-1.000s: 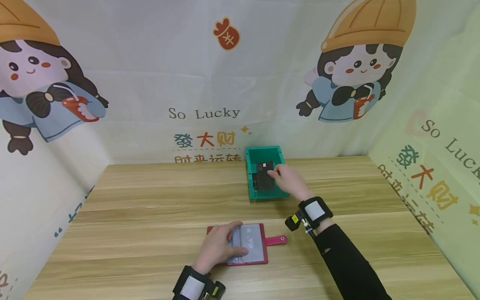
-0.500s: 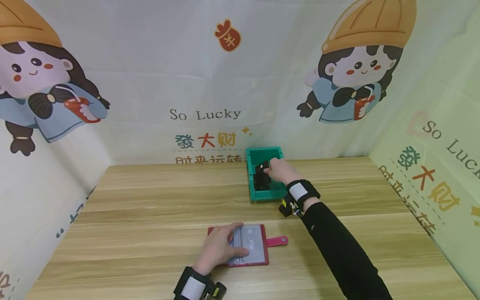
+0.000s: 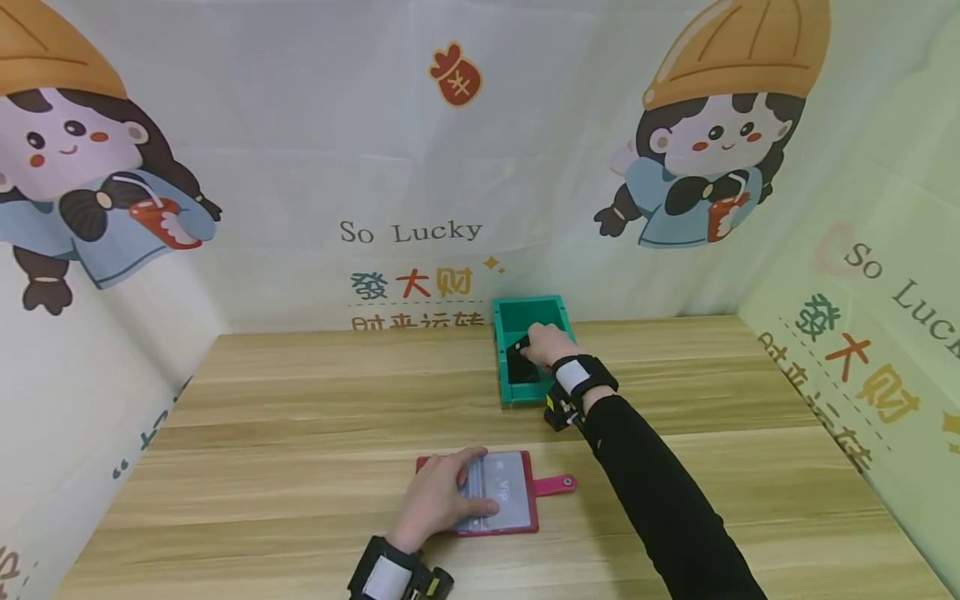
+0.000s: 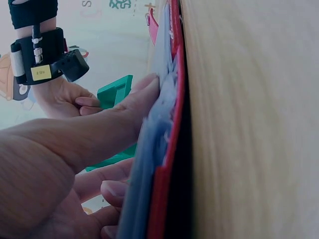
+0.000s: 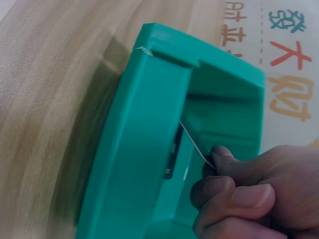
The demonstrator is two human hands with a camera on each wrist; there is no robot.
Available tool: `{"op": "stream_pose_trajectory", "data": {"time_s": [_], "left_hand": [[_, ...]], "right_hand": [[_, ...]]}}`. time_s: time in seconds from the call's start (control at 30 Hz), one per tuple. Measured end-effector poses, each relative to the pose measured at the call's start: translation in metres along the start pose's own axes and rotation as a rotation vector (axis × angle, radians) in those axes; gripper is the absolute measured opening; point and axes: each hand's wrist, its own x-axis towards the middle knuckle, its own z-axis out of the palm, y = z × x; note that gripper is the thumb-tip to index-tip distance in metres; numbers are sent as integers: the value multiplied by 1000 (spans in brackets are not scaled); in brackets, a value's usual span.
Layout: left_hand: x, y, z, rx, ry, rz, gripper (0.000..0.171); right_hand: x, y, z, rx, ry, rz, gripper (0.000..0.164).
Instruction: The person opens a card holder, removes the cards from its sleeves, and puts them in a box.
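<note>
Far back on the table, my right hand [image 3: 552, 345] reaches into a green plastic box [image 3: 525, 312]. Its thumb and finger pinch a black card [image 3: 522, 367], seen nearly edge-on as a thin pale line in the right wrist view. Another dark piece [image 5: 173, 152] lies along the box's inner wall there. Nearer the front, my left hand [image 3: 438, 500] rests on an opened red card holder [image 3: 533, 500]. Its extended thumb [image 4: 142, 99] presses on the clear sleeves [image 4: 160, 109]; one sleeve carries the print "Vip". The hand hides the holder's left part.
The holder's pink snap strap [image 3: 557, 484] sticks out to the right on the wooden table [image 3: 300, 417]. Behind the box stands a printed cloth backdrop [image 3: 300, 167], and more of that cloth hangs on both sides. Each wrist wears a strapped camera.
My right hand has shifted left and down inside the box; the black card it pinches has tilted from flat-facing to slanted. The left hand stays on the card holder.
</note>
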Motion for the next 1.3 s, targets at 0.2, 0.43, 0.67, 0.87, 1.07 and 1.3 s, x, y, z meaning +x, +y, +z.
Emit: {"op": "stream_pose_trajectory", "data": {"time_s": [0.2, 0.43, 0.67, 0.87, 1.07, 1.3], "left_hand": [[0, 0, 0, 1, 2, 17, 74], [-1, 0, 0, 4, 0, 2, 74], [-2, 0, 1, -13, -9, -15, 75], [-2, -1, 1, -10, -4, -11, 75], [-2, -1, 0, -10, 8, 2, 75], [-3, 1, 0, 1, 29, 31, 74]], "right_hand": [[-2, -2, 5, -2, 18, 62, 20], [-2, -2, 14, -30, 51, 66, 27], [-4, -3, 22, -81, 101, 52, 31], [-8, -5, 23, -88, 141, 53, 23], [-8, -3, 24, -95, 130, 32, 21], [-14, 0, 19, -93, 172, -49, 15]]}}
